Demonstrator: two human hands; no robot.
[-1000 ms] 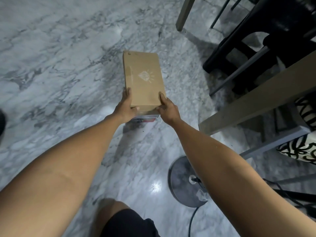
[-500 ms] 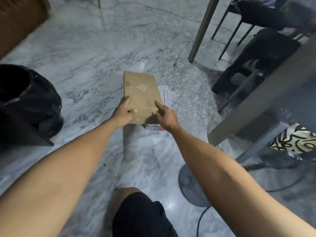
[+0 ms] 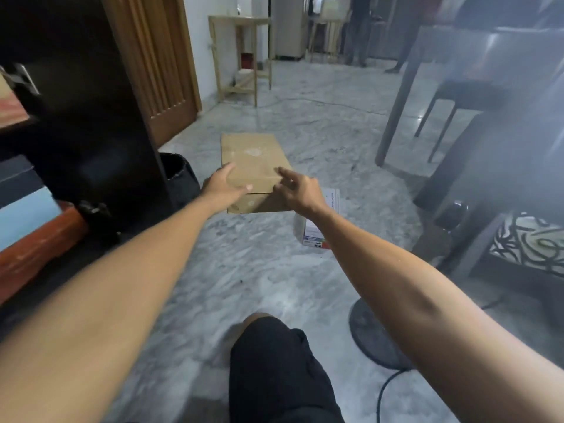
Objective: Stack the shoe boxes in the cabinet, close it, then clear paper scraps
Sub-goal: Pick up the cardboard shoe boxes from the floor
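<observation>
A brown cardboard shoe box hangs above the marble floor, raised and level. My left hand grips its near left corner with the thumb on the lid. My right hand is at the near right corner with fingers spread, barely touching the box. A white shoe box with a printed label lies on the floor below my right wrist. The dark cabinet stands open at the left, and a light blue box and a red one show in it.
A black bag sits by the cabinet's side. A fan base with its cord lies at the lower right. A table leg, chairs and a patterned stool crowd the right. My knee is at the bottom.
The brown box has come up off the white box and swung left toward the cabinet. My right hand has loosened and spread its fingers. The view has tilted up, so the room shows.
</observation>
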